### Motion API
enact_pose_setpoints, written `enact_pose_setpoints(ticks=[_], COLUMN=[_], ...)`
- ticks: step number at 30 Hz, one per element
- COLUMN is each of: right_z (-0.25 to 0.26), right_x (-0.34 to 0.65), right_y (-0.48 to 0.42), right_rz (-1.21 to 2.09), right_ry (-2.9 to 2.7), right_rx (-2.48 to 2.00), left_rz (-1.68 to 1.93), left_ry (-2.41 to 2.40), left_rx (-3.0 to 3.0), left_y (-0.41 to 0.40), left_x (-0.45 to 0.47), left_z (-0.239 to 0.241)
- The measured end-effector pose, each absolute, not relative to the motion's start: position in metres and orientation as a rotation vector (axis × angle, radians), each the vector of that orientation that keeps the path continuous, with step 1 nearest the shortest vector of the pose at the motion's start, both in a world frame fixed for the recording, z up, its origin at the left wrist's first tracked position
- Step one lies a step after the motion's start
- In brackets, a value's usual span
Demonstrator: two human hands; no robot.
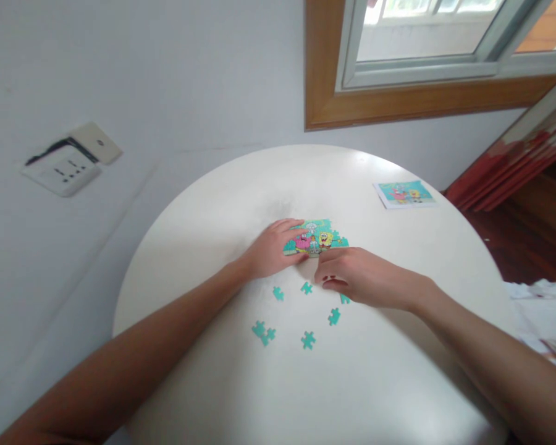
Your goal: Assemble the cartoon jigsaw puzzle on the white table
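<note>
A partly joined jigsaw puzzle [312,238] with cartoon figures on a teal ground lies flat on the table. My left hand [278,247] rests on its left side, fingers apart, thumb along the near edge. Over the near right edge is my right hand [347,272], its fingers curled together; whatever they may pinch is hidden. Loose teal puzzle pieces lie closer to me: one piece [278,293] left of centre, one piece [306,288] beside my right fingertips, another piece [334,316] below that hand, and more at the front, including a piece [308,340].
The round white table [204,228] stands against a wall. A picture card [405,194] with similar cartoon figures lies at its far right. Beyond are a wood-framed window [324,105], a red curtain [500,167] and a wall socket [65,170]. White papers [542,309] are at the right.
</note>
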State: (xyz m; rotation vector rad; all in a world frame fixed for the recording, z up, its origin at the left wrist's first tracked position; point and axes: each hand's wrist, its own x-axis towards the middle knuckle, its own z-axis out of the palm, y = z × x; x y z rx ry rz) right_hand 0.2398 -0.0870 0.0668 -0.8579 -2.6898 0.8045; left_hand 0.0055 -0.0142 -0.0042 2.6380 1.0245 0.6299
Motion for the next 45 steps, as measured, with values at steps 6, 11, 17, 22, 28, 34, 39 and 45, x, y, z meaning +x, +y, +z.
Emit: enact_pose_setpoints(ticks=[6, 11, 17, 22, 28, 34, 39, 45], right_z=[0.067, 0.051, 0.036, 0.029, 0.019, 0.024, 0.026, 0.023], right_x=[0.238, 0.228, 0.215, 0.202, 0.189, 0.186, 0.181, 0.171], right_y=[-0.091, -0.089, -0.093, -0.106, -0.112, -0.115, -0.124, -0.137], right_rz=[0.791, 0.626, 0.619, 0.659, 0.490, 0.472, 0.495, 0.488], right_ry=[-2.728, -2.553, -2.462, -2.529, -2.600, -2.631, -2.659, -2.752], right_rx=[-0.850, -0.924, -0.885, -0.781, -0.650, -0.633, -0.561, -0.521], left_rz=[0.615, 0.607, 0.582, 0.595, 0.602, 0.588, 0.605, 0.630], left_ry=[1.027, 1.023, 1.026, 1.049, 1.037, 1.044, 1.034, 1.018], left_rx=[2.626, 2.610, 2.618, 2.616, 2.601, 2.605, 2.611, 2.597], left_y=[-0.015, -0.014, -0.015, -0.016, -0.016, -0.018, -0.019, -0.018], left_x=[0.006, 0.006, 0.006, 0.007, 0.006, 0.008, 0.008, 0.007], left_z=[-0.002, -0.003, -0.001, -0.002, -0.003, 0.000, 0.000, -0.002])
